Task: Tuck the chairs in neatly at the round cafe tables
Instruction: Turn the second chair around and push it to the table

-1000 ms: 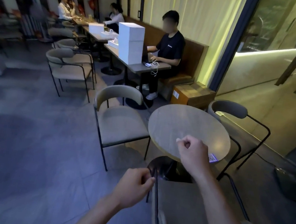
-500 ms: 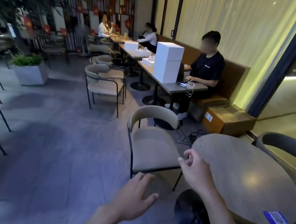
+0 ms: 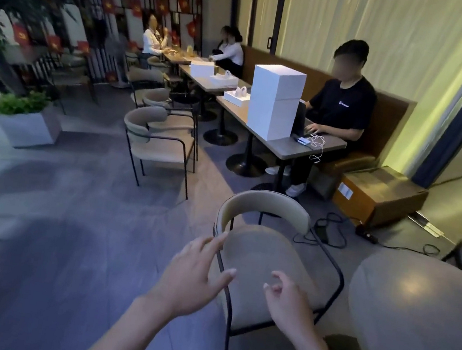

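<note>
At six o'clock in our view, we are holding our left hand with fingers spread wide over the black metal arm of the beige cushioned chair with a curved backrest, gripping nothing, while our right hand is hovering above the seat with fingers loosely curled and empty. The chair is standing just beside the round grey stone-topped cafe table at four o'clock, its seat not tucked beneath the top.
</note>
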